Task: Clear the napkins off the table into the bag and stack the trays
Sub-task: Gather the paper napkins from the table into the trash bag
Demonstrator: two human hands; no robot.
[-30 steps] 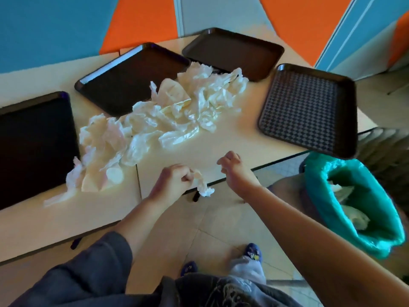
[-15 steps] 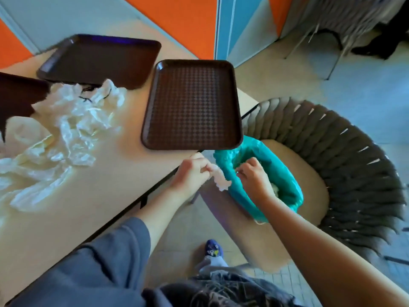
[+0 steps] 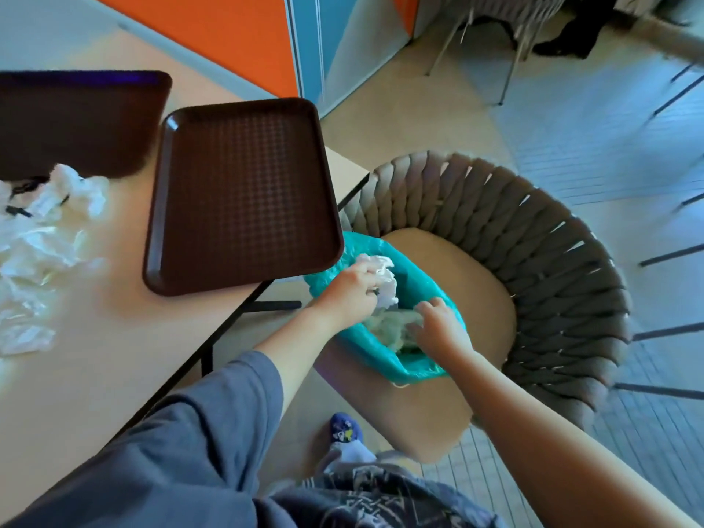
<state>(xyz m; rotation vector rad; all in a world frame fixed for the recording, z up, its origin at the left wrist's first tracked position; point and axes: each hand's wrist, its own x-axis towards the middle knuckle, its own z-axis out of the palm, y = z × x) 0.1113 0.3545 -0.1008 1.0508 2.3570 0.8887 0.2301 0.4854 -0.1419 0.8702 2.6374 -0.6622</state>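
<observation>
Napkins (image 3: 34, 257): loose white pile on table (image 3: 95, 356), left of the near tray (image 3: 244, 196); far tray (image 3: 76, 120) sits behind, apart from it.

Head view: I see the near tray's corner overhanging the table edge, directly above the bag (image 3: 365, 344) rim, partly covering it. Teal bag rests on the seat of a woven chair (image 3: 533, 261), w/ crumpled napkins already inside. Left hand (image 3: 350, 291) is over the bag mouth, fingers clamped on a white napkin wad (image 3: 384, 276). Right hand (image 3: 438, 325) is at the bag's right rim, fingers curled into the opening; I can't tell if it grips the plastic.
</observation>
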